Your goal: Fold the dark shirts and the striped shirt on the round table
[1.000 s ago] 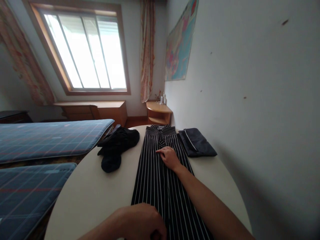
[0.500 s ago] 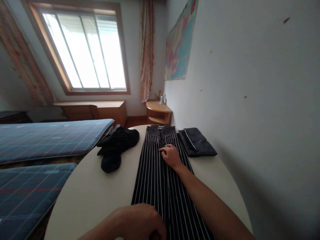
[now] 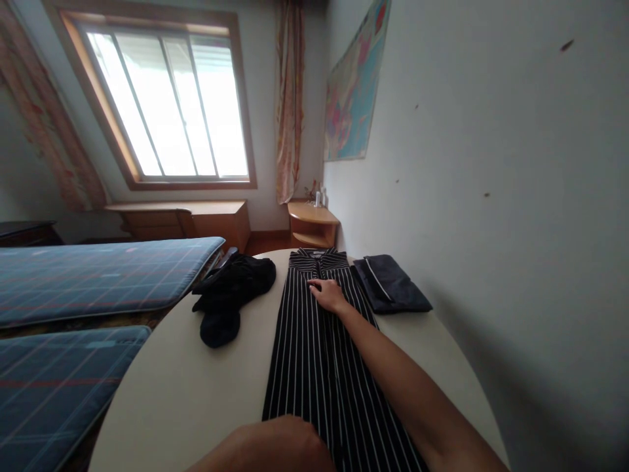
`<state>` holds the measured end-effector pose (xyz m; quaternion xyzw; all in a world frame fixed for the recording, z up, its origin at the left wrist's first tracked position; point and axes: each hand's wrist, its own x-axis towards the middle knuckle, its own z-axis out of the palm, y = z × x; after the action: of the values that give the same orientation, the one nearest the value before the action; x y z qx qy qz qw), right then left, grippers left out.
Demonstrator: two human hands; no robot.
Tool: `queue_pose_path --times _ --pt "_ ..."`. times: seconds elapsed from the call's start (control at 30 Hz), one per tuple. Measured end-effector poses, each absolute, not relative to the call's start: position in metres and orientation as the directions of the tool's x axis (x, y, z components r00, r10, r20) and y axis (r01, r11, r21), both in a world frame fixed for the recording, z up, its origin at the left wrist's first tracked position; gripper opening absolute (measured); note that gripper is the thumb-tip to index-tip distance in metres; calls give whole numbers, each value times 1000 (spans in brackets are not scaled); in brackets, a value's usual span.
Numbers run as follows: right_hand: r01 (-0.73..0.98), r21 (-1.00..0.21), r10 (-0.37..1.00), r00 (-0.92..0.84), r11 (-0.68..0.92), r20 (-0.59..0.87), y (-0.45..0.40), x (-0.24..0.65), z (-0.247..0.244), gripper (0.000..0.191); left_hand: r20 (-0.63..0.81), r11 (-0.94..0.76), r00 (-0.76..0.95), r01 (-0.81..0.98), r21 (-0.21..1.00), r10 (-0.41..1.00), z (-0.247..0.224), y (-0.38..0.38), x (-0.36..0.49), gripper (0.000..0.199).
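Observation:
A black garment with white stripes (image 3: pixel 299 341) lies lengthwise on the round pale table (image 3: pixel 187 393), its collar at the far end. My right hand (image 3: pixel 327 295) rests on its upper middle, thumb and forefinger a little apart, with nothing held that I can see. At the bottom edge my left hand (image 3: pixel 289 442) is over the near part of the garment; its fingers are hidden beneath the back of the hand. Left of the garment is a crumpled black cloth item (image 3: pixel 236 282). Folded dark cloth (image 3: pixel 393 285) lies to its right.
Two blue plaid mattresses (image 3: pixel 108 278) stand left of the table, close to its edge. The white wall (image 3: pixel 515 262) runs along the right side. Beyond the table are a wooden corner shelf (image 3: pixel 312 212), a desk (image 3: pixel 216 208) and a window.
My right hand has moved slightly toward the collar and left. My left hand has dropped lower in the view. The view has shifted a little.

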<state>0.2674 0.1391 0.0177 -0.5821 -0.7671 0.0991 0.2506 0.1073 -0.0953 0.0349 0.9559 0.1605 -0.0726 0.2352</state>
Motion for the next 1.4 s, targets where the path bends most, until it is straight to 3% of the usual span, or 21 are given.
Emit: queue_pose_path --times 0.17,0.37,0.47,0.53,0.63,0.73,0.8,1.03,1.2,1.4 --pt "865 -438 945 -115 247 306 144 259 20 34 -227 -853 918 389 349 325 27 -96 106 24" --pt "902 -378 961 -118 210 251 134 259 13 37 -219 -862 913 400 311 344 15 -97 106 15" --pt "900 -366 956 -152 239 251 130 263 15 43 -215 -846 910 409 342 354 22 -97 109 10" --pt "900 -364 954 -148 239 260 127 267 18 48 -163 -816 919 393 425 358 36 -97 111 7" --pt "910 -364 963 -112 199 246 118 276 22 57 -27 -740 875 425 521 483 57 -98 111 27" --pt "936 -321 982 -93 142 162 98 285 20 68 52 -652 724 584 484 687 56 -95 107 58" --pt "952 -279 991 -105 124 82 81 291 17 75 33 -610 667 658 441 744 43 -91 103 70" --pt "953 -285 983 -139 100 -121 39 297 4 82 -61 -568 629 736 369 775 8 -75 100 74" --pt "948 -280 981 -177 149 -79 60 296 -4 78 -16 -575 615 745 337 788 8 -56 102 75" --pt "905 -364 975 -214 221 60 87 296 1 67 77 -557 568 757 342 820 6 -33 97 67"
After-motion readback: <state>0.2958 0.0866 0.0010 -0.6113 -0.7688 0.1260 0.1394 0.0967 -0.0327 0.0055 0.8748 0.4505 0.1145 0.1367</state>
